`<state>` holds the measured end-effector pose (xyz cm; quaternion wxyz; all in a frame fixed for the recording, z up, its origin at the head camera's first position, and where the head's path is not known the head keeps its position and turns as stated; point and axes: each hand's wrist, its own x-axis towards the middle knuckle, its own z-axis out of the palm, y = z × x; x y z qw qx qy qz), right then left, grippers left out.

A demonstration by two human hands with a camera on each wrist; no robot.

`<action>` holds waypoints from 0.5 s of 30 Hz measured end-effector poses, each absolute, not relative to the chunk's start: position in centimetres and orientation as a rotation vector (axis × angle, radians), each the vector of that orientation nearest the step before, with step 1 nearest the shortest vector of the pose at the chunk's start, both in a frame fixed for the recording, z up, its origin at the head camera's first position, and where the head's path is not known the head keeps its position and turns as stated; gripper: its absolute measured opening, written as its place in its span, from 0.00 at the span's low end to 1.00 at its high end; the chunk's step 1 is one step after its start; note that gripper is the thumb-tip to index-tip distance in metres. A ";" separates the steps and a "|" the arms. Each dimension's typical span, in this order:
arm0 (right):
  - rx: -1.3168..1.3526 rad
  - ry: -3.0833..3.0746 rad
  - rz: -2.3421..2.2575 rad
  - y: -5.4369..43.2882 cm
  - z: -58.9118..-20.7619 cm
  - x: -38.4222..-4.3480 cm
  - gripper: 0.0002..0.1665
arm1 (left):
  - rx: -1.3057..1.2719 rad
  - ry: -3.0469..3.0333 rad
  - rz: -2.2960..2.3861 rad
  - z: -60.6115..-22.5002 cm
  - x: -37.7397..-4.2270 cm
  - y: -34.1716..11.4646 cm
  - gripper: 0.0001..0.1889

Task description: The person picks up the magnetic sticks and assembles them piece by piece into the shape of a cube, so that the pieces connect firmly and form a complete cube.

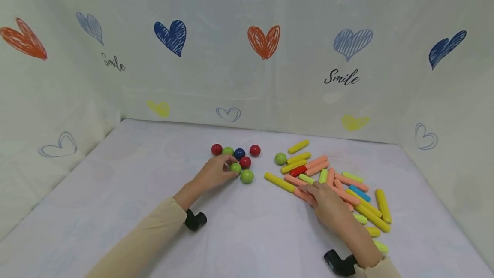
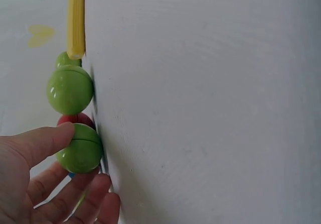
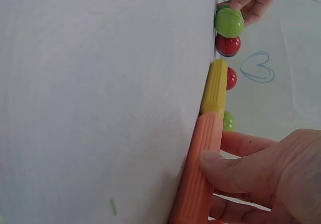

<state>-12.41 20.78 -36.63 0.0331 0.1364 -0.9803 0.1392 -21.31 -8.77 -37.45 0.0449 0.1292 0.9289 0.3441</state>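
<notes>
My left hand pinches a shiny green ball with a seam line, thumb on the near side and fingers curled beyond it. Around it lie another green ball, a red ball and a dark blue ball. On the pile of ribbed clay-like sticks, my right hand holds a salmon stick, its thumb pressed on top. That stick lies end to end with a yellow stick. In the head view the right fingers partly cover the sticks beneath them.
Salmon, yellow, lime, red and blue sticks spread across the right side, among them a blue stick and a yellow one. A lone green ball sits between the groups. Behind the white table hangs a heart-printed sheet.
</notes>
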 end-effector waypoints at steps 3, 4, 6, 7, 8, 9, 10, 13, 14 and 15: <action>0.444 -3.026 0.377 20.8 -36.5 -12.5 0.19 | 0.390 2.844 1.063 -37.5 -21.3 -8.9 0.18; 0.453 -3.032 0.356 20.8 -36.5 -12.5 0.19 | 0.387 2.846 1.072 -37.5 -21.3 -9.0 0.18; 0.461 -3.049 0.343 20.7 -36.4 -12.6 0.20 | 0.383 2.848 1.085 -37.5 -21.2 -9.1 0.18; 0.464 -3.057 0.341 20.7 -36.4 -12.6 0.21 | 0.383 2.845 1.097 -37.4 -21.2 -9.2 0.18; 0.464 -3.064 0.338 20.7 -36.4 -12.7 0.21 | 0.383 2.841 1.106 -37.4 -21.1 -9.3 0.18; 0.464 -3.067 0.339 20.7 -36.4 -12.7 0.22 | 0.382 2.834 1.121 -37.4 -21.0 -9.4 0.18; 0.463 -3.071 0.339 20.7 -36.4 -12.7 0.22 | 0.375 2.828 1.134 -37.3 -20.9 -9.5 0.18; 0.457 -3.077 0.327 20.7 -36.5 -12.7 0.23 | 0.350 2.816 1.163 -37.0 -20.4 -9.7 0.18; 0.462 -3.079 0.315 20.6 -36.5 -12.6 0.23 | 0.343 2.813 1.171 -36.9 -20.2 -9.8 0.18; 0.466 -3.080 0.306 20.6 -36.5 -12.6 0.23 | 0.336 2.809 1.179 -36.8 -19.9 -9.9 0.18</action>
